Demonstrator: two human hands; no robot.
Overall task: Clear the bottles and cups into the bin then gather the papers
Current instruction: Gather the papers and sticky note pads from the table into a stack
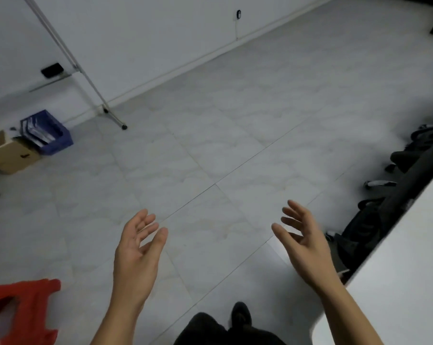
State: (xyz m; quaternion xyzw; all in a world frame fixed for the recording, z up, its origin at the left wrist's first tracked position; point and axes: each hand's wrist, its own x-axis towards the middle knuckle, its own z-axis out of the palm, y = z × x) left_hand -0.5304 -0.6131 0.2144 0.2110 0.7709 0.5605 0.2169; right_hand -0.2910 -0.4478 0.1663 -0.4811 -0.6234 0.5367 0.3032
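Head view: left hand (135, 257) & right hand (307, 245) empty; palms facing, fingers (148, 220) spread.

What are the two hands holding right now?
Nothing. The left hand and the right hand are both open and empty, fingers spread, palms facing each other above the bare floor.

No readable text anywhere, dark marks on the cardboard box (11, 155) too blurred to make out, no labels, numbers or signs legible
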